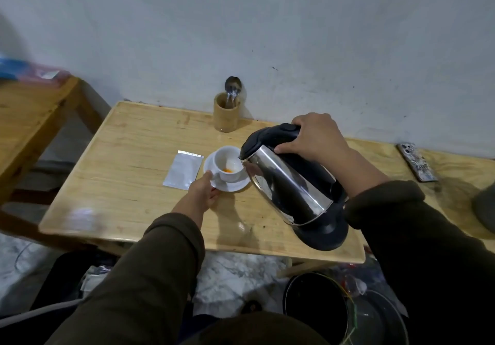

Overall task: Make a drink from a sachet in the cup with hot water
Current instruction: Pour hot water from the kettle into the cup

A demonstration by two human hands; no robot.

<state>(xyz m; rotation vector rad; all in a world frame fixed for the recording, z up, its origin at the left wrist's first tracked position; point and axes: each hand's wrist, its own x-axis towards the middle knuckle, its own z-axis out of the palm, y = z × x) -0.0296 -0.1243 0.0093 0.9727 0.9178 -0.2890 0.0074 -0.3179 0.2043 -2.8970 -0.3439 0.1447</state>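
A white cup with orange powder at its bottom stands on a white saucer on the wooden table. My left hand grips the saucer's near-left rim. My right hand holds the black handle of a steel kettle, tilted with its spout right over the cup's right rim. A silver sachet lies flat just left of the saucer.
A wooden holder with metal spoons stands by the wall behind the cup. A phone lies at the table's far right. A wooden bench is at left. Dark pots sit on the floor below.
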